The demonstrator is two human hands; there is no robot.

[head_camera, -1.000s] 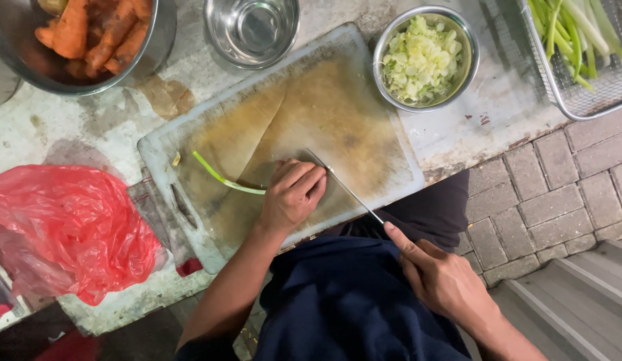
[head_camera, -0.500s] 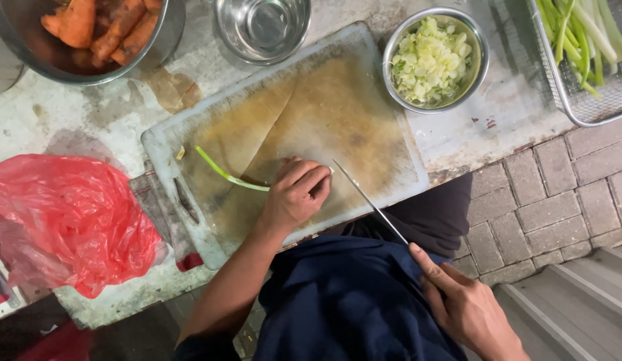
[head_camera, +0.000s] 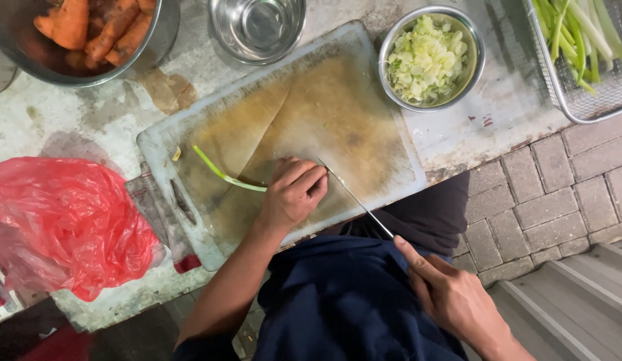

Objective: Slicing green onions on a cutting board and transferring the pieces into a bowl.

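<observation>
Green stalk (head_camera: 225,175) held flat on the cutting board (head_camera: 311,107).
The left hand (head_camera: 292,194), fingers curled, presses the stalk near the board's front edge; the right hand (head_camera: 458,301) has its grip closed on a knife (head_camera: 356,200), blade tip at the left fingertips.

Even, soft light from above, sharp focus, faint shadows.

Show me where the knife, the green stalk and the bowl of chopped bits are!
knife (head_camera: 358,200): head view, middle of the thin blade.
green stalk (head_camera: 221,174): head view, bare part left of the hand.
bowl of chopped bits (head_camera: 475,50): head view, right side of its metal rim.
</observation>
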